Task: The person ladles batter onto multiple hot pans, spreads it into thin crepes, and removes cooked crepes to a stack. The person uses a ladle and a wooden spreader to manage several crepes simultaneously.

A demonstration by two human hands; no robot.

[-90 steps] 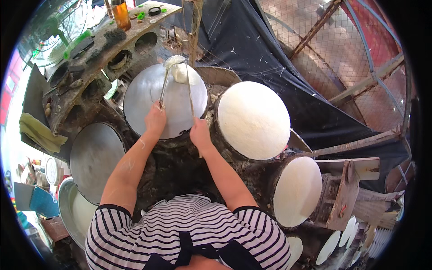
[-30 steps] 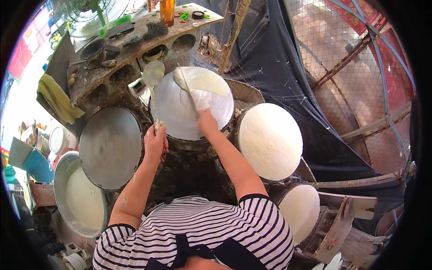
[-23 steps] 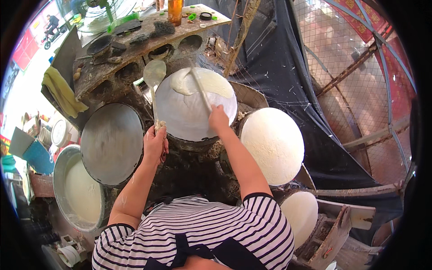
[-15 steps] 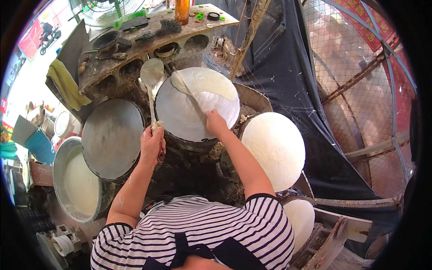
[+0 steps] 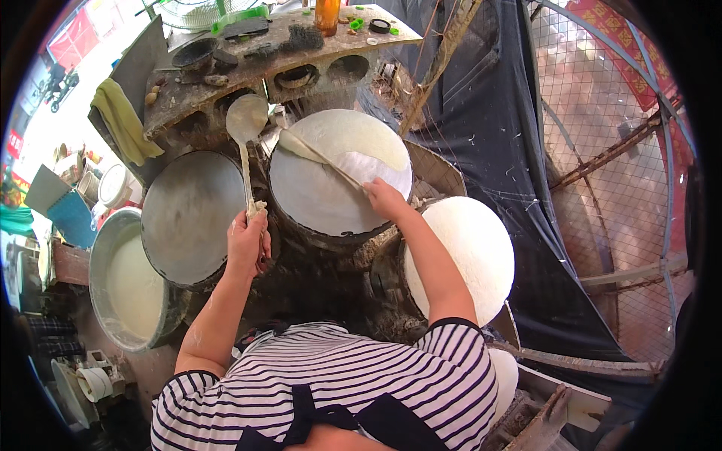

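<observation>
My left hand is closed around the wrapped handle of a ladle, whose bowl hangs between two round griddles. My right hand grips the end of a long spreader. Its flat blade lies across the middle griddle, at the left end of a pale batter layer. That layer covers the far part of the plate; the nearer part is bare grey metal. To the left, the second griddle has a bare surface. A white round sheet covers the griddle on the right.
A large basin of batter stands at the left, below a yellow-green cloth. Behind the griddles, a block ledge carries an orange bottle and small items. Black sheeting and wire mesh line the right.
The view has shifted slightly. Relative to the middle griddle, the ladle has swung left and my right hand has moved a little right and away with the spreader.
</observation>
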